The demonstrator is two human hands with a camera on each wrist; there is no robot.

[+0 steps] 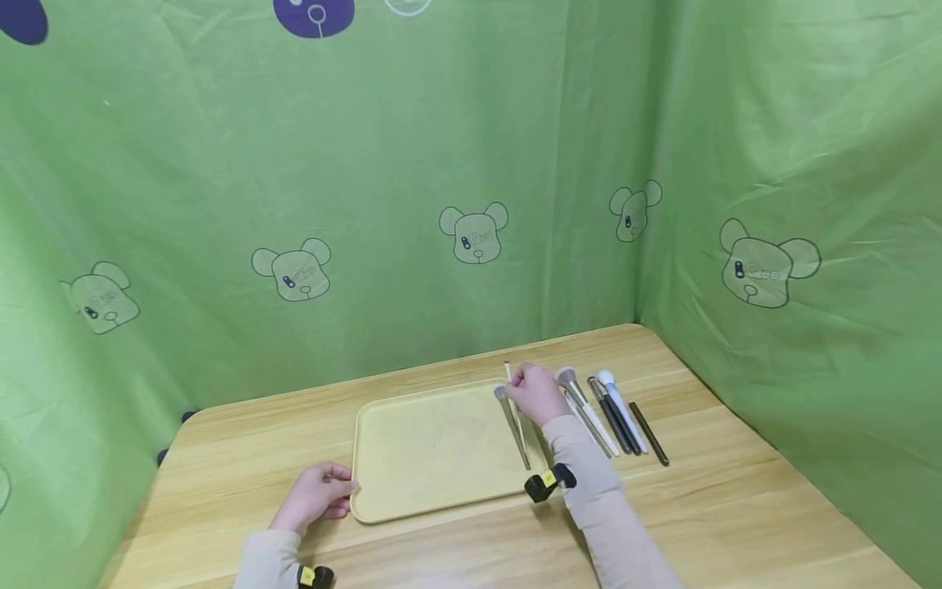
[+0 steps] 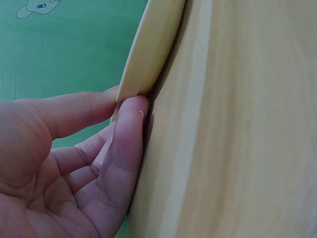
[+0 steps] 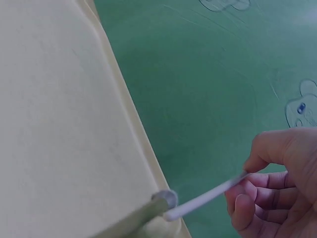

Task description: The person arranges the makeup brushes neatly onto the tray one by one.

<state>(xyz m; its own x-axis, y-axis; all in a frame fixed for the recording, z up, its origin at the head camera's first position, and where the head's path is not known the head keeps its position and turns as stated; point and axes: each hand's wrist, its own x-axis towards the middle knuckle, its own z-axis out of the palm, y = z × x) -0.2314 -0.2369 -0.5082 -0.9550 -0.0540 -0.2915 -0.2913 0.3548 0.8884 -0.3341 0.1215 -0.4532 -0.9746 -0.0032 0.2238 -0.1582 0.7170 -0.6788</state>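
Note:
My left hand (image 1: 315, 495) pinches the rim of a pale yellow tray (image 1: 427, 514) at its near left corner. In the left wrist view, the thumb lies against the tray rim (image 2: 148, 54) and a fingertip presses its outer side. Over the tray's right part, my right hand (image 1: 540, 394) pinches a slim white-handled makeup brush (image 3: 208, 197) between thumb and fingers; part of it is hidden by the fingers. A makeup brush with grey bristles (image 1: 513, 425) lies in the tray, just left of this hand.
Right of the tray, several makeup brushes lie side by side on the wooden table (image 1: 699, 499), among them a large white-handled brush (image 1: 589, 409), a blue-white brush (image 1: 624, 413) and a dark slim stick (image 1: 649, 433). A green curtain (image 1: 383, 204) stands behind and to the right.

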